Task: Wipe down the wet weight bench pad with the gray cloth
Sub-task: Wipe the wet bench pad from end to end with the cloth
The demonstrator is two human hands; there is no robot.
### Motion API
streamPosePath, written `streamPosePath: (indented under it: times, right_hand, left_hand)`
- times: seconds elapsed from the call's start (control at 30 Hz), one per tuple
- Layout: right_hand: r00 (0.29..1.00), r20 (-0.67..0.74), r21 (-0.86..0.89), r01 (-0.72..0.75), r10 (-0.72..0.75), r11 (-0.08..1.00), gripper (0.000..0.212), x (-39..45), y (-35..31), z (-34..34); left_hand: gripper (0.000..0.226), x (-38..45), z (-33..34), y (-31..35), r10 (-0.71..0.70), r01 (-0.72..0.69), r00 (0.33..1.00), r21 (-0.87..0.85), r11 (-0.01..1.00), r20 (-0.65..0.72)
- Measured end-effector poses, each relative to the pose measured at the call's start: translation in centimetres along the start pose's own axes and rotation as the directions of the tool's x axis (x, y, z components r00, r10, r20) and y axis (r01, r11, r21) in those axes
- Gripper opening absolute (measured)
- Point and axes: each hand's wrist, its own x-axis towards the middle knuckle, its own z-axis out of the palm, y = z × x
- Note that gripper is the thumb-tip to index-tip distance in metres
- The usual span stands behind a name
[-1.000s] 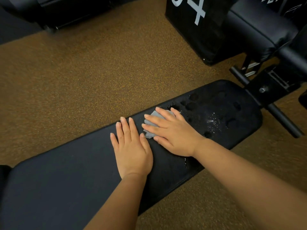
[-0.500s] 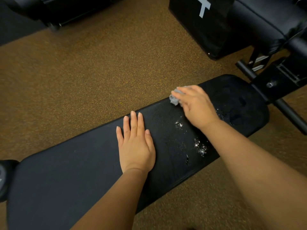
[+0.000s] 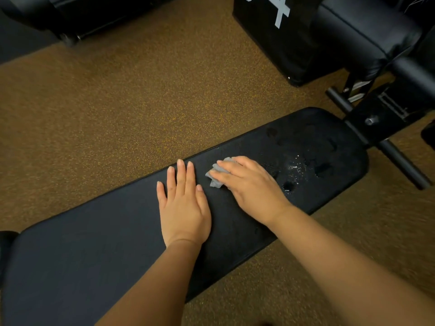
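The long black bench pad (image 3: 98, 245) runs from lower left to upper right. My right hand (image 3: 251, 187) presses the crumpled gray cloth (image 3: 217, 174) flat onto the pad near its middle; only the cloth's left edge shows past my fingers. Water droplets and wet patches (image 3: 297, 167) glisten on the pad to the right of that hand. My left hand (image 3: 182, 205) rests flat on the pad, fingers spread slightly, just left of the cloth and holding nothing.
Brown speckled rubber floor (image 3: 117, 109) surrounds the bench. The bench's black metal frame and crossbar (image 3: 386, 137) sit at the right end. A black box with white markings (image 3: 270, 31) and another padded machine (image 3: 362, 31) stand at upper right. Dark equipment (image 3: 77, 12) lies upper left.
My right hand swept the cloth from the pad's far edge back toward me and left, ending beside my left hand. The left hand stayed planted.
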Motion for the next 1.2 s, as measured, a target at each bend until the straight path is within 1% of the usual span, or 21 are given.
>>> streamPosePath:
  times: [0.07,0.17,0.27,0.33,0.43,0.63,0.77,0.87,0.97,1.03,1.07,1.1,1.13,1.17,1.2]
  right_hand:
    - [1.0,0.008,0.011,-0.024,0.024,1.0,0.043,-1.1,1.0,-0.8]
    - [0.994,-0.019,0.039,-0.107,0.108,0.993,0.043,-3.4,1.3,-1.7]
    - [0.991,-0.02,0.064,-0.127,0.129,0.99,0.041,-5.1,0.9,-2.3]
    - [0.995,0.003,0.101,-0.102,0.102,0.99,0.039,-6.2,0.8,-2.7]
    - [0.997,0.068,0.138,-0.03,0.021,0.99,0.043,-7.9,1.1,-3.4]
    - [0.982,0.138,0.095,0.119,-0.132,0.988,0.042,-9.4,2.5,-4.0]
    - [0.957,0.211,0.113,0.177,-0.198,0.978,0.044,-9.9,3.8,-4.3]
    - [0.956,0.213,0.114,0.183,-0.204,0.977,0.041,-9.9,3.7,-4.4]
    - [0.972,0.198,0.107,0.108,-0.128,0.988,0.042,-9.9,2.6,-4.6]
    - [0.969,0.238,0.155,0.022,-0.059,0.988,0.048,-9.7,1.6,-5.0]
    - [0.969,0.247,0.186,-0.024,-0.023,0.982,0.051,-9.5,1.4,-5.4]
    - [0.975,0.22,0.214,-0.065,0.017,0.975,0.052,-9.1,1.3,-5.9]
    - [0.985,0.151,0.235,-0.112,0.078,0.965,0.051,-8.6,1.6,-6.4]
    - [0.983,0.057,0.243,-0.182,0.173,0.953,0.049,-8.2,2.3,-6.8]
    - [0.956,-0.042,0.235,-0.272,0.289,0.933,0.047,-7.8,3.3,-7.2]
  left_hand:
    - [0.06,0.0,0.0,0.0,-0.004,0.004,1.0,-0.003,1.0,-0.004]
    - [0.059,0.0,0.0,0.1,-0.009,0.009,1.0,-0.002,1.0,0.001]
    - [0.059,0.0,-0.1,0.1,-0.013,0.013,1.0,0.002,1.0,0.004]
    - [0.059,0.0,-0.1,0.2,-0.016,0.016,1.0,0.007,1.0,0.006]
    - [0.059,0.0,0.0,0.1,-0.019,0.019,1.0,0.017,1.0,0.006]
    - [0.059,0.0,0.0,0.1,-0.019,0.019,1.0,0.021,1.0,0.005]
    - [0.06,0.0,-0.1,0.1,-0.021,0.021,1.0,0.012,1.0,0.0]
    - [0.059,0.0,-0.1,0.2,-0.032,0.032,0.999,0.011,0.999,0.005]
    - [0.059,0.0,-0.1,0.2,-0.022,0.022,1.0,-0.001,1.0,0.018]
    - [0.06,0.0,-0.3,0.1,-0.026,0.027,0.999,-0.034,0.999,0.027]
    - [0.06,0.0,-0.4,0.1,-0.037,0.04,0.999,-0.076,0.996,0.032]
    - [0.06,0.1,-0.7,0.3,-0.06,0.065,0.997,-0.147,0.987,0.039]
    - [0.06,0.1,-1.0,0.7,-0.081,0.09,0.996,-0.234,0.968,0.048]
    - [0.058,-0.1,-1.3,1.4,-0.077,0.092,0.995,-0.314,0.945,0.058]
    - [0.056,-0.5,-1.6,2.4,-0.033,0.054,0.997,-0.378,0.924,0.063]
